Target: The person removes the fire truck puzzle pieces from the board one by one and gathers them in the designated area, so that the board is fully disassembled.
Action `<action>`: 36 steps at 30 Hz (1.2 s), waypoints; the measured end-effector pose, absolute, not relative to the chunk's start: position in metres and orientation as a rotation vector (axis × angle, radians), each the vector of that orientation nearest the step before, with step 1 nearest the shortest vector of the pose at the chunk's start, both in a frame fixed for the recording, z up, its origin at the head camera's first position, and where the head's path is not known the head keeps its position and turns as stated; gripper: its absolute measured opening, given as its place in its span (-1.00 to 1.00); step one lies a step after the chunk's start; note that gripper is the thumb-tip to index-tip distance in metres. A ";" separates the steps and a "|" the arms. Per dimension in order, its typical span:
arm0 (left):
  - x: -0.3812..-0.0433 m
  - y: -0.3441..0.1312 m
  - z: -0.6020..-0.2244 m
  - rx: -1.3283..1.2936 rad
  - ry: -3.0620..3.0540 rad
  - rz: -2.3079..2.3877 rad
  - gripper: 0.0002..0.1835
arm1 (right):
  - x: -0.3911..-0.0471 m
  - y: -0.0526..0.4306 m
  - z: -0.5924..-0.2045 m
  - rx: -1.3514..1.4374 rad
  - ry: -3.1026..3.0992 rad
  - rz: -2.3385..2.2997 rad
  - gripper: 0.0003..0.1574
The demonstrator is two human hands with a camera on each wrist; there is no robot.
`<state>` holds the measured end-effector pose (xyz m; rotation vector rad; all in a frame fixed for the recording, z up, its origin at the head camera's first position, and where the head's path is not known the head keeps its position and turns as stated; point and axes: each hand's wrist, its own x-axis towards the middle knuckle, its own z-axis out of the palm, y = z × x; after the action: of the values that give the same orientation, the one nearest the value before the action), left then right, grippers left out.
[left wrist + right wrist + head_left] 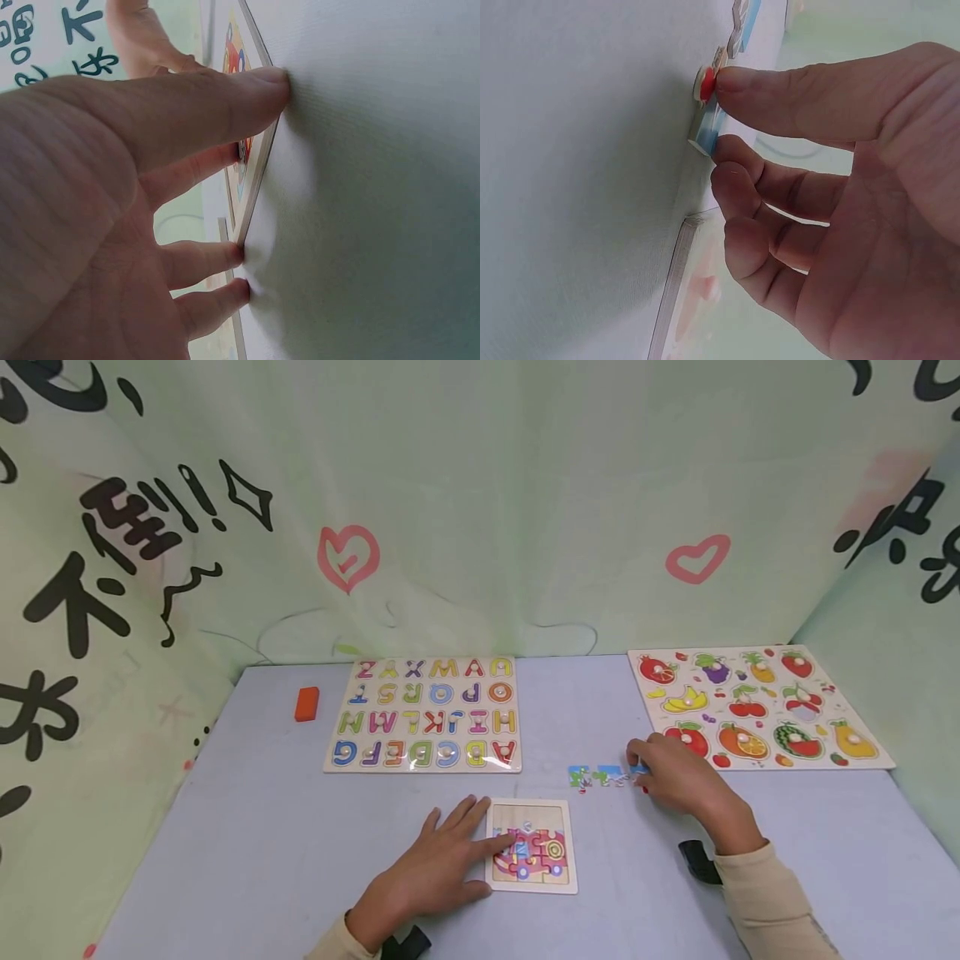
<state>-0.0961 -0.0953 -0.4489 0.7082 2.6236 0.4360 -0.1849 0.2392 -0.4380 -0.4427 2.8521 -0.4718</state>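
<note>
Now | right fingers (739,191) pinch one piece (708,124) | left fingers (487,847) outspread | one jigsaw (534,856) | two boards (422,705) (712,712)

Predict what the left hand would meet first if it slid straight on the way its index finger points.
The left hand would probably meet the square, pale wooden puzzle tray at once: its index fingertip lies over it, though depth makes contact hard to judge.

Right hand (678,777) partly hides end puzzle piece (707,126) — its print too small in head view (left sleeve (339,942) — cut off at bottom).
</note>
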 end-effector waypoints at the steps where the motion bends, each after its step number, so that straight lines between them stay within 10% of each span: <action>1: -0.096 -0.095 -0.449 0.708 2.623 0.437 -0.32 | -0.185 0.239 -0.438 -0.441 2.853 -0.471 -0.68; 11: -0.096 -0.095 -0.450 0.694 2.628 0.401 -0.32 | -0.169 0.211 -0.420 -0.630 2.928 -0.526 -0.46; 36: -0.097 -0.099 -0.448 0.780 2.641 0.391 -0.34 | -0.127 0.105 -0.444 -1.191 2.678 -0.434 -0.64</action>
<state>-0.0974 -0.0985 -0.4480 0.7805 2.6410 0.3912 -0.1268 0.1048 -0.4441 -1.1912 2.6780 -0.4337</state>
